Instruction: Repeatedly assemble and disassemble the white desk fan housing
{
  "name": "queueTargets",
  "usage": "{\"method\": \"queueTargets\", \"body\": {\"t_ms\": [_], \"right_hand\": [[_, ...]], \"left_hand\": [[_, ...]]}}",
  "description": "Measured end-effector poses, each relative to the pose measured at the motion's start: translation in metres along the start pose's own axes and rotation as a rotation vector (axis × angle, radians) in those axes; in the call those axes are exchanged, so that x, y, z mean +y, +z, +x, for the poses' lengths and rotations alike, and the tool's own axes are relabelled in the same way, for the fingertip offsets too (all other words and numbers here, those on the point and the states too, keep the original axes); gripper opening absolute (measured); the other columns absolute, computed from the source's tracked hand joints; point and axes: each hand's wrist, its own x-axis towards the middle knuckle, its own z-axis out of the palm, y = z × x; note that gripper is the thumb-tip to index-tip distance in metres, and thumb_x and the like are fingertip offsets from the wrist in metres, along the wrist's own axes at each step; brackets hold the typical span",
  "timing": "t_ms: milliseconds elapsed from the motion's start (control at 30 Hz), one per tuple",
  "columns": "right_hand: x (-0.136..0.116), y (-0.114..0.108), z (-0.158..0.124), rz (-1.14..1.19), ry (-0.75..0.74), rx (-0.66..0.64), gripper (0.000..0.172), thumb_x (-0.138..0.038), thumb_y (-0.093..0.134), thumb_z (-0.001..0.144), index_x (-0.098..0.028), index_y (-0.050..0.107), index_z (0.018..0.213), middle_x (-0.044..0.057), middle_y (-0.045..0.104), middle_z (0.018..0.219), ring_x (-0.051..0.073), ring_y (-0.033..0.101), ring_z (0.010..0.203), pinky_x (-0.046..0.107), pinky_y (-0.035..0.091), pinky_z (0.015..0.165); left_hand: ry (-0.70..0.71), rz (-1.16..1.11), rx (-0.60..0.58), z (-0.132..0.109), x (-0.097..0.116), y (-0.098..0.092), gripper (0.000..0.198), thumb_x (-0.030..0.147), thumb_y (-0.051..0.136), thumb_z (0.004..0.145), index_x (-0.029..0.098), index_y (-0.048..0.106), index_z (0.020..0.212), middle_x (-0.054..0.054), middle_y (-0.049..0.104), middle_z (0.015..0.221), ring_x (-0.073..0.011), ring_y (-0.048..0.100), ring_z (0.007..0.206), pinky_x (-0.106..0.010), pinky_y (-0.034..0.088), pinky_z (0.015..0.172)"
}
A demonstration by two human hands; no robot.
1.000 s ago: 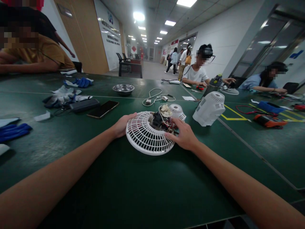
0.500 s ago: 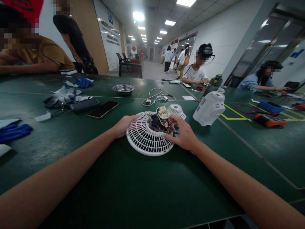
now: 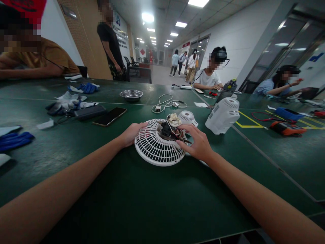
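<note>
A white round fan grille (image 3: 154, 145) lies flat on the green table (image 3: 142, 196), with an exposed motor and wires (image 3: 170, 130) on its middle. My left hand (image 3: 130, 133) grips the grille's left rim, fingers curled over the edge. My right hand (image 3: 197, 142) rests at the grille's right side, its fingers curved against the motor and rim. A small white domed cover (image 3: 188, 118) sits just behind the motor. A white fan body (image 3: 223, 115) lies tilted to the right.
A black phone (image 3: 109, 116), a dark power bank (image 3: 89, 112), blue gloves (image 3: 14, 139), a steel bowl (image 3: 131, 95) and a white cable (image 3: 166, 102) lie on the table's far side. Other people sit at the left and far right. A person stands behind.
My right hand shifted slightly along the grille's right edge at the motor. The grille settled a little flatter. A standing person walked rightward in the background.
</note>
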Motion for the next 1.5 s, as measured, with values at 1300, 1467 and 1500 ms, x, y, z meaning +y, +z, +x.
{"method": "queueTargets", "body": {"t_ms": [1300, 1467, 1500], "right_hand": [[0.059, 0.006, 0.001, -0.13, 0.493, 0.17, 0.054, -0.036, 0.074, 0.075, -0.02, 0.062, 0.125, 0.014, 0.064, 0.12, 0.033, 0.059, 0.113, 0.051, 0.047, 0.099], [0.083, 0.011, -0.007, -0.06, 0.669, 0.073, 0.088, -0.035, 0.083, 0.062, -0.022, 0.047, 0.142, 0.009, 0.068, 0.109, 0.03, 0.066, 0.097, 0.05, 0.052, 0.091], [0.086, 0.012, -0.007, -0.015, 0.726, 0.1, 0.09, -0.037, 0.084, 0.06, -0.022, 0.048, 0.141, 0.006, 0.068, 0.099, 0.028, 0.067, 0.089, 0.048, 0.054, 0.087]], "left_hand": [[0.02, 0.04, -0.05, 0.004, -0.004, -0.006, 0.02, 0.024, 0.063, 0.096, 0.011, 0.076, 0.088, -0.007, 0.074, 0.079, -0.0142, 0.069, 0.068, -0.026, 0.057, 0.069], [0.015, 0.054, -0.032, 0.002, -0.002, -0.005, 0.017, 0.023, 0.066, 0.093, 0.011, 0.075, 0.086, -0.009, 0.075, 0.08, -0.0154, 0.07, 0.069, -0.027, 0.057, 0.069], [0.009, 0.058, -0.029, 0.003, -0.002, -0.005, 0.016, 0.023, 0.067, 0.092, 0.011, 0.075, 0.085, -0.009, 0.075, 0.08, -0.0155, 0.07, 0.069, -0.028, 0.057, 0.069]]}}
